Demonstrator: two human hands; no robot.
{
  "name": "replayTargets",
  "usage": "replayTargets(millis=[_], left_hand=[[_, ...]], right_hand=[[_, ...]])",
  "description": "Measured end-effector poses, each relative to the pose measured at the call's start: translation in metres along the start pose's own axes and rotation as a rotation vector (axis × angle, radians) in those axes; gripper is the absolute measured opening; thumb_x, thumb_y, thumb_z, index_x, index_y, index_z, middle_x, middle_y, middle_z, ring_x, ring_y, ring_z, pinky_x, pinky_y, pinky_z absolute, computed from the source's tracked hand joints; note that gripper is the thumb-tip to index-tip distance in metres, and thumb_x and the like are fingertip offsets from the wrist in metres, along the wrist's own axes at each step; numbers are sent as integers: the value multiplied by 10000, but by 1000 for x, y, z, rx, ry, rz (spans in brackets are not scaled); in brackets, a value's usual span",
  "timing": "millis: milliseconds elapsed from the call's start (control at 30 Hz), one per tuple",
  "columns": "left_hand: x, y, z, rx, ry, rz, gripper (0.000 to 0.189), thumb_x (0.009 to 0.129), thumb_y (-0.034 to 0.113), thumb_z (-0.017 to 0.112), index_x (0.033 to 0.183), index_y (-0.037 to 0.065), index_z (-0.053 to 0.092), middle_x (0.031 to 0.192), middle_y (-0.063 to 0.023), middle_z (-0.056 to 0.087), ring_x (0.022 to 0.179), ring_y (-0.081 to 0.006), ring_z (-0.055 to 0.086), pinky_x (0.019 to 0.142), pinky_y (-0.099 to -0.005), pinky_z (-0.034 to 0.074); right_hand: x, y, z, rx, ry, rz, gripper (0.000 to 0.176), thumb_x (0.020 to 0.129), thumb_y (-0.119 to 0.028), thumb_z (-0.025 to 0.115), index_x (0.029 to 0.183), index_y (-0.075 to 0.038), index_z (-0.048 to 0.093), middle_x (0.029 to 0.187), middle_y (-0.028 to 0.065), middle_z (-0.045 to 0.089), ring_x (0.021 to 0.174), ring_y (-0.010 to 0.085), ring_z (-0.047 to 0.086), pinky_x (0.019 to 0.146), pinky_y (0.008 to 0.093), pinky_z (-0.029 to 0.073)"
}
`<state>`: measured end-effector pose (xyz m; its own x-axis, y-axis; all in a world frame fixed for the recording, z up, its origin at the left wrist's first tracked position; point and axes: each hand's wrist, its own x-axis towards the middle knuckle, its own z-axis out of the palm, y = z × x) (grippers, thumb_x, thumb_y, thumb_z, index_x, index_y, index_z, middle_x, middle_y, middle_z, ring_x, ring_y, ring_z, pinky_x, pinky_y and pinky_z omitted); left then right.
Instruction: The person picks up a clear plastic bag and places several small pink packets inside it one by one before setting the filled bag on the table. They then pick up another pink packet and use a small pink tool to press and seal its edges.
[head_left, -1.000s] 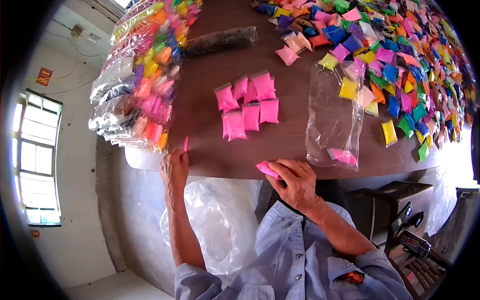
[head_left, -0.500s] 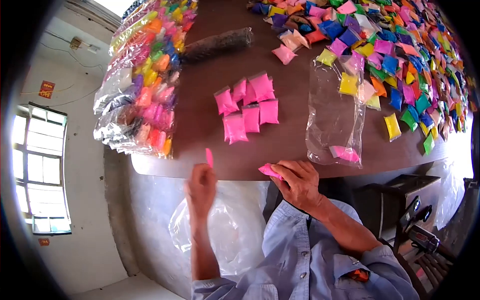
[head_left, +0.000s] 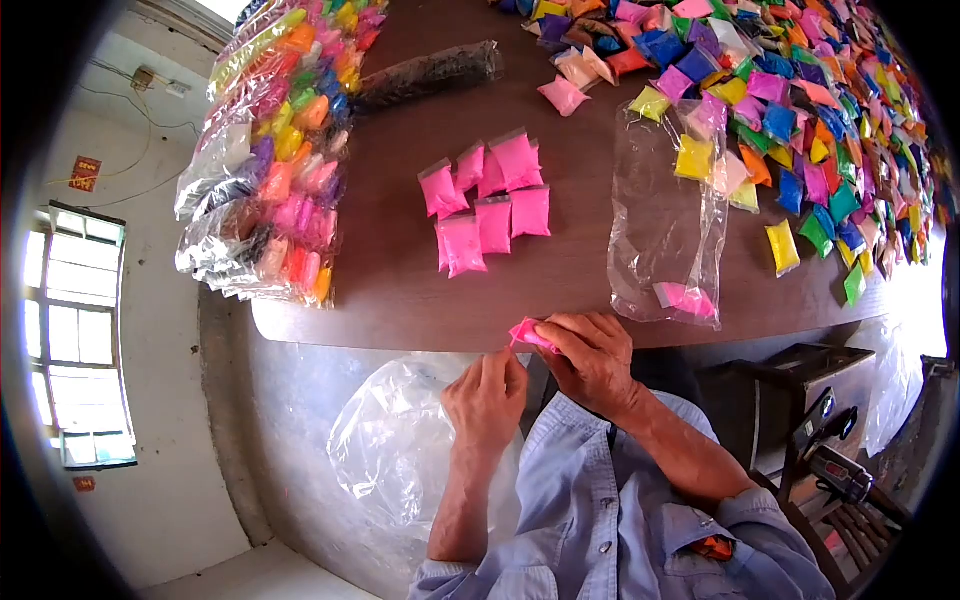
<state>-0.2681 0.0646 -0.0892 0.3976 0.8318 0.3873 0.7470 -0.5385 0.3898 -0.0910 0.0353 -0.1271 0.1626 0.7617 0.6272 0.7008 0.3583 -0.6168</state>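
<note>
My right hand (head_left: 592, 362) is wrapped round a small pink packet (head_left: 537, 337) at the table's front edge. My left hand (head_left: 487, 398) is closed in a pinch at the packet's left end, where a thin pink bit shows at the fingertips. Beyond the hands, several filled pink packets (head_left: 494, 225) lie in a loose cluster. To their right a long clear plastic bag (head_left: 640, 220) lies flat, with one pink packet (head_left: 686, 298) in its near end.
Many mixed-colour packets (head_left: 780, 125) are heaped at the right. Filled clear bags of coloured packets (head_left: 290, 170) are stacked at the left, beside a dark rolled bag (head_left: 430, 80). A large clear plastic bag (head_left: 385, 450) lies below the table edge.
My left hand, which held up a pink piece further left, has moved right to meet the packet in my right hand. My right hand stays at the table edge. The view has shifted slightly.
</note>
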Motion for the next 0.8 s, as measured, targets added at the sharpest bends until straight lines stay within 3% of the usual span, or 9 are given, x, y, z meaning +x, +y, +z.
replayTargets(millis=[100,233,367,567,633,667,800], left_hand=[[6,1,-11,117,14,2,140,858,-4,783,898,67,669,721,-86,679,585,-266,682,549,-387,527],[3,8,-19,7,30,-58,138,852,-3,791,912,72,692,741,-91,703,587,-261,693,544,-362,528],[1,26,-10,-5,-13,18,133,843,-3,798,899,56,693,723,-88,696,583,-261,689,536,-356,519],[-3,-21,-2,92,51,-95,137,863,9,779,864,80,662,674,-110,647,558,-305,652,545,-407,509],[-4,-35,-11,130,105,-187,130,878,2,773,870,69,662,641,-93,616,523,-268,615,534,-370,483],[-7,-36,-16,81,104,-277,104,913,5,763,891,54,674,625,-80,602,511,-182,584,539,-318,464],[-7,-26,-25,-125,143,-410,66,943,18,756,930,35,694,639,-82,627,538,-110,579,557,-289,470]], right_hand=[[-1,0,-2,11,0,17,278,847,-125,832,1109,-74,754,1056,59,745,849,264,704,748,384,535],[-1,-1,-2,7,0,22,279,840,-117,832,1106,-87,754,1051,55,741,851,263,705,745,390,540],[-2,1,1,23,1,16,288,831,-120,842,1105,-96,754,1051,49,740,856,259,705,746,389,541],[-1,-1,-2,1,-5,25,319,780,-105,898,1076,-86,779,1042,52,751,858,256,721,752,383,548],[0,-1,-1,-6,0,30,320,777,-103,898,1074,-84,778,1041,53,750,851,257,721,745,384,549],[-1,-2,0,-13,1,38,321,774,-101,898,1072,-83,778,1040,54,749,844,257,720,738,385,549],[1,-3,1,-31,8,21,361,776,-102,874,1119,-108,763,1030,43,737,840,239,710,734,369,539]])
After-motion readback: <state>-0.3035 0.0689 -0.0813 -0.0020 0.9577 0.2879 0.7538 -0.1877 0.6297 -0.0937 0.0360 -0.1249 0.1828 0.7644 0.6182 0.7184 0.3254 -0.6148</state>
